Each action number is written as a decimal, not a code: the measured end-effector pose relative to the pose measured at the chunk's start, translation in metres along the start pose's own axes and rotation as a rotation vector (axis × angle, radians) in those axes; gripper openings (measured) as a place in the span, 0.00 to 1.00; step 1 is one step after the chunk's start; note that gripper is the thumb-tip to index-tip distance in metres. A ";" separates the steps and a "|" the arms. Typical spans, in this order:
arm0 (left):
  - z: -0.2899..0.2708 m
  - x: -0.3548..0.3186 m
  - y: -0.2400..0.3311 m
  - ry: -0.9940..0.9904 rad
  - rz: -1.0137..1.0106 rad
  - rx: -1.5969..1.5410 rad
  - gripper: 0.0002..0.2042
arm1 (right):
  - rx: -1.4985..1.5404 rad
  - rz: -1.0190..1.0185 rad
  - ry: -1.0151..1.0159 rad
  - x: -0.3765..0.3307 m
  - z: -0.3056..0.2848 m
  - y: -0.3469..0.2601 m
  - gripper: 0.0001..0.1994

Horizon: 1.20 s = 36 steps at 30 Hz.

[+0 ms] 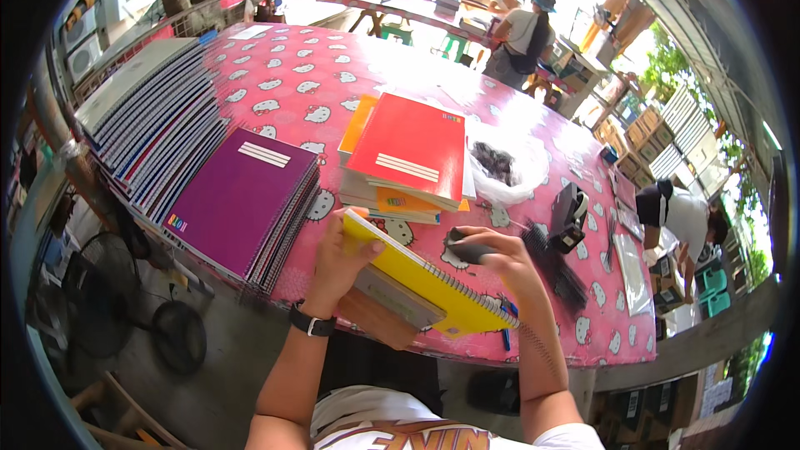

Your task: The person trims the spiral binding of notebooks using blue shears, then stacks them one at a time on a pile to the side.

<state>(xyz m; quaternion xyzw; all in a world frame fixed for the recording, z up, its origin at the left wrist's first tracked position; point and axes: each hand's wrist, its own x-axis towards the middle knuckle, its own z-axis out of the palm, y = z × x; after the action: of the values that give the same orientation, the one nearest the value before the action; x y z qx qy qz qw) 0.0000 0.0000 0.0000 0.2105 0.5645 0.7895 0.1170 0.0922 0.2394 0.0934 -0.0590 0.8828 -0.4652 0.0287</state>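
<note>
My left hand (337,260) grips the upper left end of a yellow spiral notebook (433,283), thumb on its cover, and holds it tilted. A dark coil runs along the notebook's edge, and its loose end (542,348) trails past the corner over my right forearm. In my right hand (504,258) is a small dark grey object (468,248), held just above the notebook's bound edge; its kind cannot be made out. Under the notebook, at the table's near edge, sits a wooden block (379,317) with a grey plate on it.
Stacked spiral notebooks (242,200) fill the left side. A red-topped pile of books (408,146) lies ahead, beside a plastic bag (508,167) of dark coils. To the right are loose black coils (554,271) and a black tape dispenser (568,217). Other people (525,33) are farther off.
</note>
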 end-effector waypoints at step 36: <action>0.002 0.000 0.019 0.201 0.159 -0.092 0.19 | 0.004 0.002 -0.104 0.069 0.009 -0.032 0.20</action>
<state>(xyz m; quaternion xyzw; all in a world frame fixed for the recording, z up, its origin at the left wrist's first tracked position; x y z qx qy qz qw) 0.0017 -0.0046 0.0183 0.1690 0.5180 0.8385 0.0064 0.0272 0.2054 0.1149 -0.0820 0.8792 -0.4633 0.0753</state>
